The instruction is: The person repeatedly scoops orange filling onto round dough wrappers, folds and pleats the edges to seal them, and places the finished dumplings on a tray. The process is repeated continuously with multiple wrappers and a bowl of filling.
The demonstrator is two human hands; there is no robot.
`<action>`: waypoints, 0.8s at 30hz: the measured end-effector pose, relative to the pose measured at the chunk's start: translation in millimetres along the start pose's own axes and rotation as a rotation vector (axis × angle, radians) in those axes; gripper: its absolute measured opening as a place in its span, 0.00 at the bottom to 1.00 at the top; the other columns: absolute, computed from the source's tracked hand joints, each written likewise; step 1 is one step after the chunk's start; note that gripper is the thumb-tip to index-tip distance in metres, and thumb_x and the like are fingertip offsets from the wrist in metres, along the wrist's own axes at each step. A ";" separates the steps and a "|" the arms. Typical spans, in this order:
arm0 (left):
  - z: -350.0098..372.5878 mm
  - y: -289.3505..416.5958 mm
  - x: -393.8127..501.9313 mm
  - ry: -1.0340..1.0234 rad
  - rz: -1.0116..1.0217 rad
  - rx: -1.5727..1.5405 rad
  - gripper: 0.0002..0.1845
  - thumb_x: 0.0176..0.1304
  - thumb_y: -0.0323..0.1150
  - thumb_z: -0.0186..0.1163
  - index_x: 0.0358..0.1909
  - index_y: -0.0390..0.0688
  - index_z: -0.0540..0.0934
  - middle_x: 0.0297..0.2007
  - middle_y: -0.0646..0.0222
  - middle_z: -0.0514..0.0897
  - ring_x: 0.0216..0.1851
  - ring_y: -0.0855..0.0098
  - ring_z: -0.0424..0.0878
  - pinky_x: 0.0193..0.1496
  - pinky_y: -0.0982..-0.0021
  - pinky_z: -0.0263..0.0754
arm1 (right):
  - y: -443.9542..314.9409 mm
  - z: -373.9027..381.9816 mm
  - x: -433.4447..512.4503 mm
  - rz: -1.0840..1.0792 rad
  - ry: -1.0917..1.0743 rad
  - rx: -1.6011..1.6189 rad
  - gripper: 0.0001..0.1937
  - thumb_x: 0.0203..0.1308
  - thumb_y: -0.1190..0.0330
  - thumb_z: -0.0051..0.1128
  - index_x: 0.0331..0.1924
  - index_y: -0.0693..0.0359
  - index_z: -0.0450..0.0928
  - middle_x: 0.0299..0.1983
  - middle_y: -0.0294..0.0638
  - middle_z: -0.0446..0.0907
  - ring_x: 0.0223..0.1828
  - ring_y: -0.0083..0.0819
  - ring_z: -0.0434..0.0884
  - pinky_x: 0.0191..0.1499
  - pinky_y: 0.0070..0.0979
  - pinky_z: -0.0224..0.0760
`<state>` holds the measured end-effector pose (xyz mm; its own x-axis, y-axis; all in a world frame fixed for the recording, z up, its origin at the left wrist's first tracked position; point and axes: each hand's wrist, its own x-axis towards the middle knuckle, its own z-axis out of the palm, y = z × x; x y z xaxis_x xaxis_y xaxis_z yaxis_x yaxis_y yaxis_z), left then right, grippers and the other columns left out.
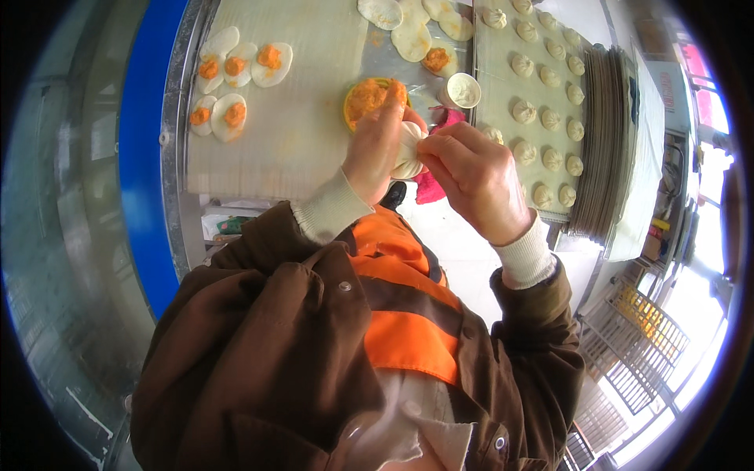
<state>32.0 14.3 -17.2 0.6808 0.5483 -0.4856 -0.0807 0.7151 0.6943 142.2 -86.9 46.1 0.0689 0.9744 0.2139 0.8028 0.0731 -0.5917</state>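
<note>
A pleated dough bun (407, 154) is cupped in my left hand (376, 147), whose thumb has orange filling on it. The fingertips of my right hand (476, 176) pinch the bun's gathered top from the right. Just beyond my left hand is a yellow-rimmed bowl of orange filling (362, 101). On the worktop at the left lie several flat dough rounds topped with filling (228, 116). Farther back, plain dough rounds (410, 40) overlap beside one that bears filling (437, 59). Rows of pleated buns (524, 112) sit on a tray at the right.
A white cup of pale contents (463, 91) stands near the bowl, with a pink cloth (433, 185) below it at the worktop's edge. A stack of thin sheets or trays (598, 141) borders the bun tray. Metal racks (639, 341) stand at the lower right.
</note>
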 end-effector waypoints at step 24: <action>19.4 -10.5 -11.9 -0.005 0.365 -0.122 0.28 0.74 0.55 0.40 0.29 0.41 0.74 0.23 0.71 0.76 0.23 0.81 0.74 0.26 0.81 0.69 | -43.1 -1.9 -14.8 0.279 0.305 -0.017 0.07 0.52 0.79 0.63 0.36 0.65 0.81 0.30 0.43 0.81 0.27 0.33 0.83 0.29 0.25 0.75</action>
<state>38.8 -8.2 -8.4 0.5944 0.7747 -0.2155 -0.4046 0.5197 0.7525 107.7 -104.8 69.9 0.4556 0.8484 0.2694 0.7381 -0.1908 -0.6472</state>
